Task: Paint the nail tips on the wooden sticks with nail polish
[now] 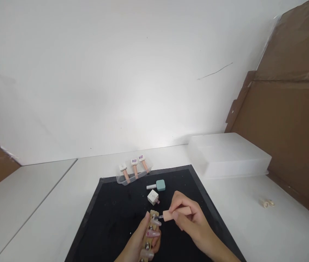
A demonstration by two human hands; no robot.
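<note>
My left hand is closed around a wooden nail tip stand, which carries several false nails on round metal studs. One nail, a pink false nail, sits mid-stand; a pale false nail is above it. My right hand pinches the peach cap of a nail polish brush. The brush tip reaches the upper end of the stand, at or just over the pale nail; exact contact is unclear. Just beyond lies an uncapped white polish bottle, its neck pointing right and toward me.
A teal polish bottle with a white cap lies on the black mat. Behind, a clear tray holds three white bottles with peach caps. A translucent white box stands right, with small beige rings nearer. Cardboard borders the right side.
</note>
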